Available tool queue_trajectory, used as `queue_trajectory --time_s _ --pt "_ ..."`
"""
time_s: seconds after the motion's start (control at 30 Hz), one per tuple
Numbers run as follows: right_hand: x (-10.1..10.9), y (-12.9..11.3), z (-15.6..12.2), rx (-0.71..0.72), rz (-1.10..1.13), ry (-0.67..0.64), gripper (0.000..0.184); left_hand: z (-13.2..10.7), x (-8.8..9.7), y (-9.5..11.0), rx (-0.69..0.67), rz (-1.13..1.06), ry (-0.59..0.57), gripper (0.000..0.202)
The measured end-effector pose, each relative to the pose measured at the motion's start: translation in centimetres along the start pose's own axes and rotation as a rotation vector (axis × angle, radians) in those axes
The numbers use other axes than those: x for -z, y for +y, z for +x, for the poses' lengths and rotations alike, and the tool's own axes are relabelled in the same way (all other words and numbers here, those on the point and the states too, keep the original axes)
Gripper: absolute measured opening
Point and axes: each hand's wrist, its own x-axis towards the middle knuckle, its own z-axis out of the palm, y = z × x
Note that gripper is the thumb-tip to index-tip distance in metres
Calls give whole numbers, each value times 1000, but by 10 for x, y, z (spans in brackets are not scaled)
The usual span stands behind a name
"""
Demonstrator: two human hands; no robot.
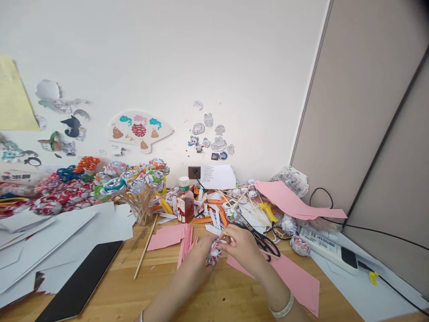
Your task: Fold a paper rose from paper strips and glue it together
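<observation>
A small rolled paper flower, white with pink edges, sits between both hands above the wooden desk. My left hand cups it from the left with curled fingers. My right hand pinches its upper right side, a bracelet on that wrist. Pink paper strips lie just left of the hands and a pink sheet lies under the right forearm. Black scissors rest right behind my right hand.
Finished paper flowers on sticks stand at the back left, by a small bottle. White paper sheets and a dark tablet fill the left. A loose stick, paper scraps, another pink sheet and a power strip lie around.
</observation>
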Motion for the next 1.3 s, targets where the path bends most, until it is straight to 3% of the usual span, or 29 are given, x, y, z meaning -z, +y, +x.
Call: queue_trajectory --time_s 0.1,0.23,0.5,0.77,1.3 --pt "7 -1 1 -59 101 -64 11 0 1 1 -22 9 -82 36" --pt "10 2 1 -47 153 -57 11 -1 1 6 -6 -50 -96 30" --pt "18 3 0 6 237 162 13 0 1 8 125 -242 -13 50" --pt "7 -11 -4 241 -25 116 17 3 6 11 142 -214 43 44" --pt "6 -10 -5 432 -236 82 33 4 8 14 137 -224 11 44"
